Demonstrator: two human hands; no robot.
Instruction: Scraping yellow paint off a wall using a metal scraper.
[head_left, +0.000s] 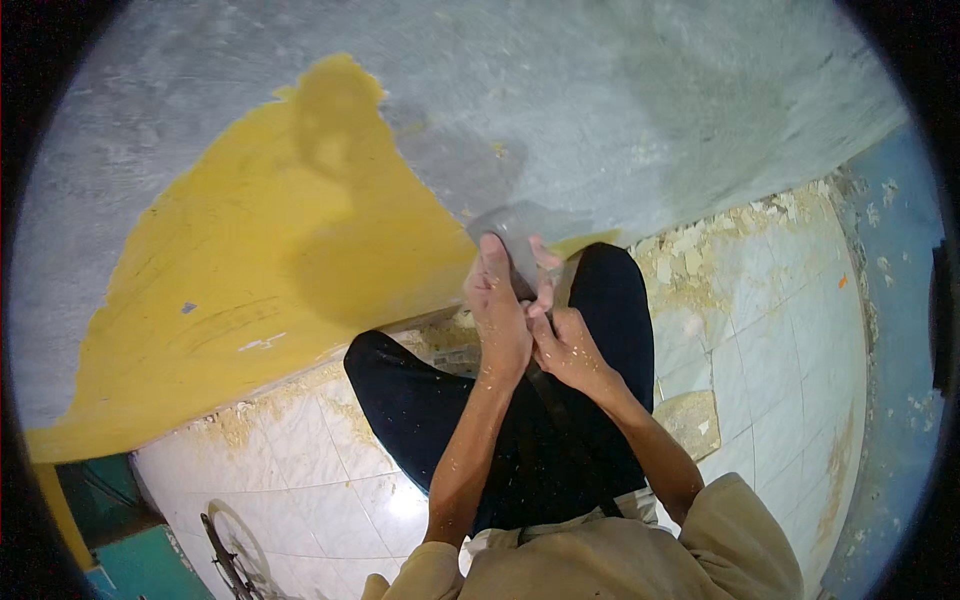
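Note:
A wide grey scraper blade (508, 225) points up towards the wall, motion-blurred at its edge. My left hand (496, 322) holds the blade's lower part, with the thumb on the near face and blurred fingers at the other side. Just below it, my right hand (568, 349) grips the lower end of the scraper; the handle is mostly hidden. Pale paint flakes stick to both hands and forearms. Before me the wall shows a large patch of yellow paint (225, 247) beside bare grey plaster (600, 112). Whether the blade touches the wall is unclear.
My bent knees in dark trousers (615, 300) flank my hands. Paint flakes (694, 262) litter the white tiled floor (765, 337) along the wall's foot. A blue wall (892, 315) rises at right. A bicycle wheel (225, 559) and a green surface (146, 566) are at lower left.

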